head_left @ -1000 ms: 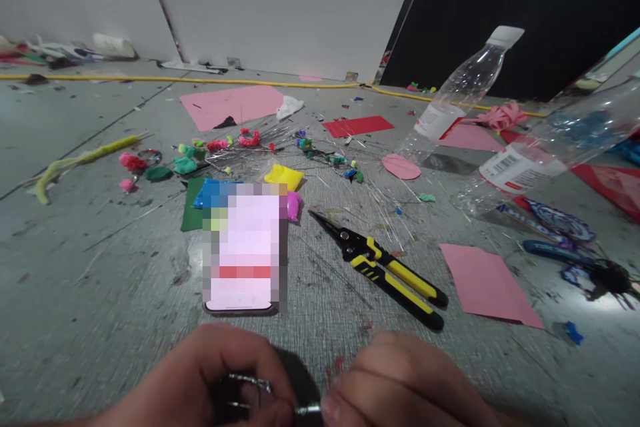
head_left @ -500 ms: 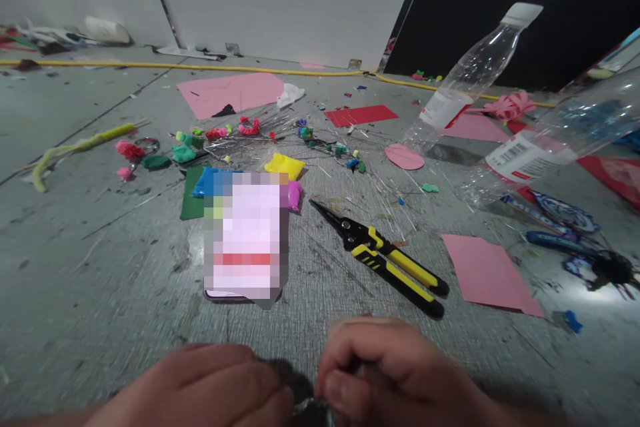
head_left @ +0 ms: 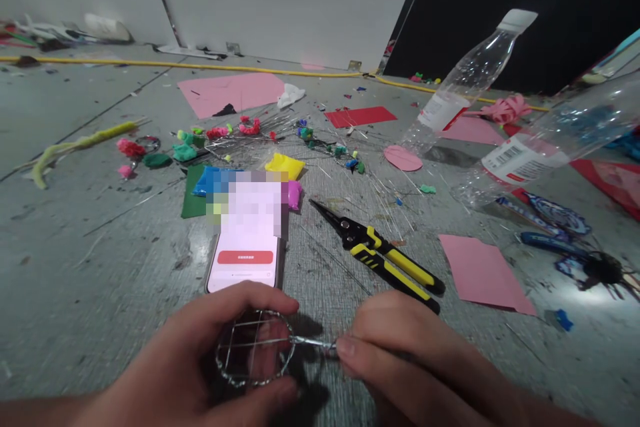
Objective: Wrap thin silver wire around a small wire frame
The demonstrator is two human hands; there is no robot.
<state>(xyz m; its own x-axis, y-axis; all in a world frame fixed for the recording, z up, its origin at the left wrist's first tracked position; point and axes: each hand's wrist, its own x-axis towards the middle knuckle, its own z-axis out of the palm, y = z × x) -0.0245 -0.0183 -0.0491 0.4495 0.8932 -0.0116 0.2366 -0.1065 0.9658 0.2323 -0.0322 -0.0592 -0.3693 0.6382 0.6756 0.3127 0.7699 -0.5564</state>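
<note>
The left hand holds a round wire ring crossed by a grid of thin wires. Its fingers curl over the top of the ring and the thumb presses the lower rim, so the grip is clamped on the ring. The right hand pinches the wire end that projects from the ring's right side, with its fingertips closed on that end. The ring is low in the view, just above the grey desk, near the person.

A phone lies flat just beyond the ring. Black-and-yellow pliers lie to its right, closed, tips pointing away. A pink paper sheet lies further right. Two clear plastic bottles stand tilted at the far right. Coloured clay bits and loose wires are scattered behind the phone.
</note>
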